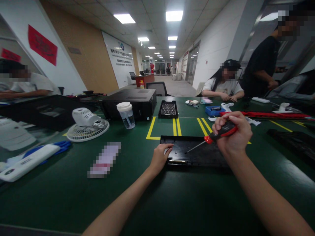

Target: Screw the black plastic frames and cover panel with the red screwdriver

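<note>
Head view: your right hand [232, 136] wraps fingers round red-and-black screwdriver [208, 139], shaft slanting down-left, tip at face of black panel [206, 155], contact hard to tell. Panel lies on green table [61, 196], right ahead of you. Your left hand [160, 156] at panel's left end, thumb and forefinger close together; can't tell whether pinching edge. Lidded cup [127, 118] stands beyond, leftward.

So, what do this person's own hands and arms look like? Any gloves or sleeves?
Plain and human: the left hand and the right hand wear no gloves. No sleeve shows on the left forearm or the right forearm, and I see no watch, bracelet or cable. Both forearms narrow toward the wrists.
</note>
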The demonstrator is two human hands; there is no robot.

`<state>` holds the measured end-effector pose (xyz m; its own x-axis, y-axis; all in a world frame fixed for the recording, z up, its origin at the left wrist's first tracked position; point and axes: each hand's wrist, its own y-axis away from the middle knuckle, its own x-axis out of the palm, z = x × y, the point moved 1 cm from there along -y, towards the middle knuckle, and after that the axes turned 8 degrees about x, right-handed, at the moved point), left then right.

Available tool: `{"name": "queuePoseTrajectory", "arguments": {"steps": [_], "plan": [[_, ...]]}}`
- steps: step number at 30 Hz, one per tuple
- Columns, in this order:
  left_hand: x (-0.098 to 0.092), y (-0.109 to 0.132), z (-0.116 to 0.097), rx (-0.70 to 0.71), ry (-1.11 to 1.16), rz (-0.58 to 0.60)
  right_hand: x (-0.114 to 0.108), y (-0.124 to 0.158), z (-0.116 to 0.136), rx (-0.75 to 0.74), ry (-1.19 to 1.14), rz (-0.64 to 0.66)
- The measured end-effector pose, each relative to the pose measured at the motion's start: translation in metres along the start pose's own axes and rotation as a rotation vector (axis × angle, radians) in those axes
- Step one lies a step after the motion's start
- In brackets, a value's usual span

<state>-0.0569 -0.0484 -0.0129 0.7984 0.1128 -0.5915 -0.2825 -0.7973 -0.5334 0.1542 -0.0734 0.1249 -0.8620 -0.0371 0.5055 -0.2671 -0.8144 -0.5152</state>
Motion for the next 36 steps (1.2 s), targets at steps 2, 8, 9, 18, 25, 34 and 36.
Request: {"name": "queuePoseTrajectory", "arguments": {"steps": [2, 8, 9, 18, 25, 34, 36], "plan": [[-0.002, 0.000, -0.004, 0.012, -0.022, 0.010, 0.002, 0.001, 0.001, -0.004, -0.008, 0.007], [-0.012, 0.003, -0.020, -0.061, 0.207, -0.042, 0.004, 0.004, 0.010, -0.034, -0.077, 0.019], [-0.012, 0.004, -0.021, -0.086, 0.283, -0.030, 0.004, 0.005, 0.012, -0.029, -0.092, 0.024], [-0.009, 0.012, -0.031, -0.234, 0.698, 0.055, 0.009, 0.009, 0.020, -0.008, -0.142, 0.061], [-0.009, 0.013, -0.035, -0.405, 0.914, 0.111, 0.014, 0.013, 0.022, -0.017, -0.124, 0.072], [-0.011, 0.012, -0.043, -0.442, 0.986, 0.120, 0.018, 0.017, 0.023, -0.031, -0.106, 0.097], [-0.010, 0.013, -0.043, -0.438, 0.983, 0.112, 0.017, 0.017, 0.022, -0.027, -0.105, 0.104]]}}
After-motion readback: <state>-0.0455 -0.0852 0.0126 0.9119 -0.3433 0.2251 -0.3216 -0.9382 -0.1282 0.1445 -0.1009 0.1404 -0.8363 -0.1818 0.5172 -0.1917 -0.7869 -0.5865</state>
